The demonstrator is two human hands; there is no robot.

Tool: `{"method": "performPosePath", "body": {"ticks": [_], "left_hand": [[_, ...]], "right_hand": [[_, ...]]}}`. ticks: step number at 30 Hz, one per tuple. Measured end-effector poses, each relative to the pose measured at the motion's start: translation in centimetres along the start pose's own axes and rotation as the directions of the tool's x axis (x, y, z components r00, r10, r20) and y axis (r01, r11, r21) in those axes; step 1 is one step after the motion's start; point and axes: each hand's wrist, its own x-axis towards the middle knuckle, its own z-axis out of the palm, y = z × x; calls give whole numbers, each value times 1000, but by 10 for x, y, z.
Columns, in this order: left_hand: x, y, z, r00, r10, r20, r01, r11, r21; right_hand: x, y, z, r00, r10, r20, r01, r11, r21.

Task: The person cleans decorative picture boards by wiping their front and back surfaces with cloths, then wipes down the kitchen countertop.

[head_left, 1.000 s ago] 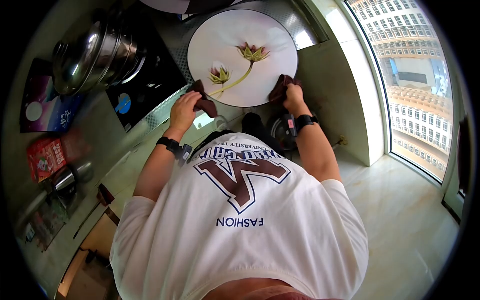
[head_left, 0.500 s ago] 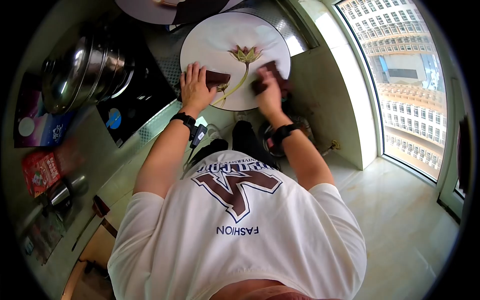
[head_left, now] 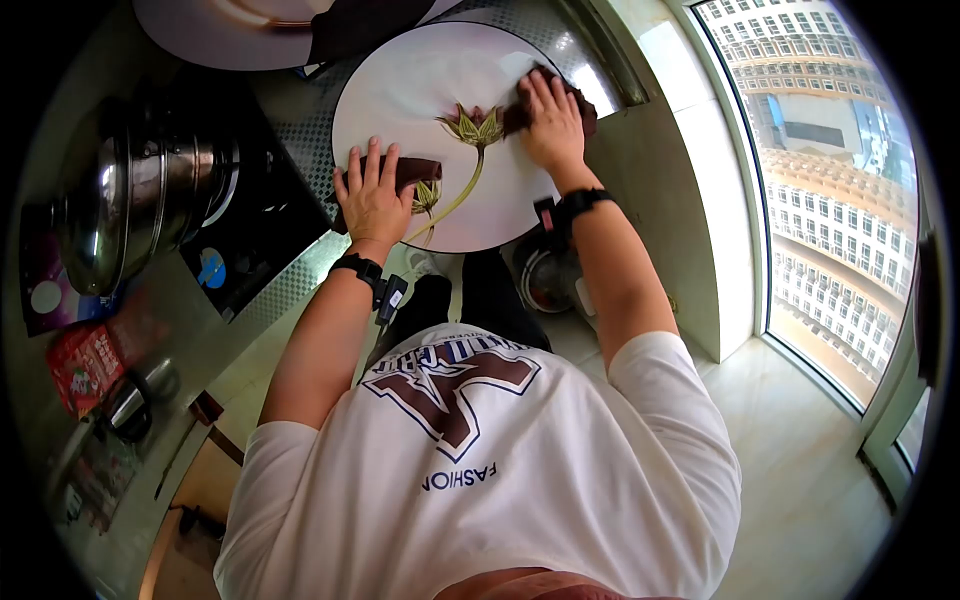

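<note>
A round white board (head_left: pixel 400 90) with a flower picture and dark rim lies on the metal counter. My left hand (head_left: pixel 375 205) rests flat near its left edge, fingers spread over a dark brown cloth (head_left: pixel 418 170). At the board's upper right, my right hand (head_left: pixel 553 125) lies with fingers apart on another dark brown cloth (head_left: pixel 582 112). Part of each cloth is hidden beneath the palm and fingers. The printed stem and larger bloom show between my hands.
A steel steamer pot (head_left: pixel 130 205) stands left on the black cooktop (head_left: pixel 250 255). Another round board (head_left: pixel 215 40) with dark cloth is at the top. Red packet (head_left: pixel 88 368) lies lower left; a wall ledge (head_left: pixel 690 180) and window (head_left: pixel 830 200) are right.
My right hand has moved its cloth from the board's lower right edge to the upper right, its fingers now spread. My left hand has moved onto the board's left side, flat over its cloth.
</note>
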Motion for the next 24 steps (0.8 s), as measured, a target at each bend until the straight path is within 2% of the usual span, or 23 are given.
{"method": "performPosePath", "body": {"ticks": [2,3,4,5,6,7,8,9,11,13,15,17,18,19,20,22,23,24], "left_hand": [[-1,2,-1,1000,-7,-12,6,1000,-13],[-2,2,-3,1000,-7,-1,7,1000,-14],[0,3,-5,1000,-6,1,6,1000,-17],[3,4,-6,1000,-10,-6,10,1000,-22],[2,4,-7,1000,-15,5,15,999,-29],[2,5,-8,1000,-22,16,22,999,-35],[2,4,-8,999,-23,24,24,999,-33],[4,4,-8,999,-29,23,30,999,-36],[2,3,-6,1000,-23,12,24,998,-49],[0,2,-7,999,-24,24,25,998,-57],[1,2,-9,999,-28,31,29,998,-58],[2,3,-10,999,-27,32,30,996,-80],[2,3,-10,999,-25,27,27,996,-88],[1,2,-9,999,-32,23,34,996,-88],[2,1,-6,999,-30,13,30,997,-78],[1,0,-5,999,-44,0,44,996,-73],[1,1,-6,999,-43,-1,43,995,-86],[2,1,-7,999,-40,-1,40,994,-98]], "right_hand": [[17,-13,10,991,126,-42,-125,992,10],[12,-20,14,993,108,-47,-103,989,108],[-11,-41,4,998,-5,-63,19,972,233],[-37,-58,10,972,-212,-106,229,953,198],[-70,-68,6,916,-396,-69,396,856,332],[-95,-82,-27,863,-501,72,429,800,420],[-108,-81,-45,805,-553,213,428,791,438],[-101,-62,-40,801,-558,216,431,789,437],[-73,-16,-10,812,-571,123,525,805,276],[-17,-8,-15,941,-321,105,285,922,262],[38,-6,3,979,-205,11,204,977,57],[64,-34,15,999,-42,-15,43,999,17],[62,-48,14,998,-61,22,60,998,16],[47,-59,14,975,-179,129,167,981,100],[22,-60,37,907,-403,-123,421,862,281],[-27,-70,-20,713,-684,154,612,715,338],[-38,-47,-21,641,-744,187,630,650,425],[-29,-21,-22,623,-743,246,646,666,373]]}}
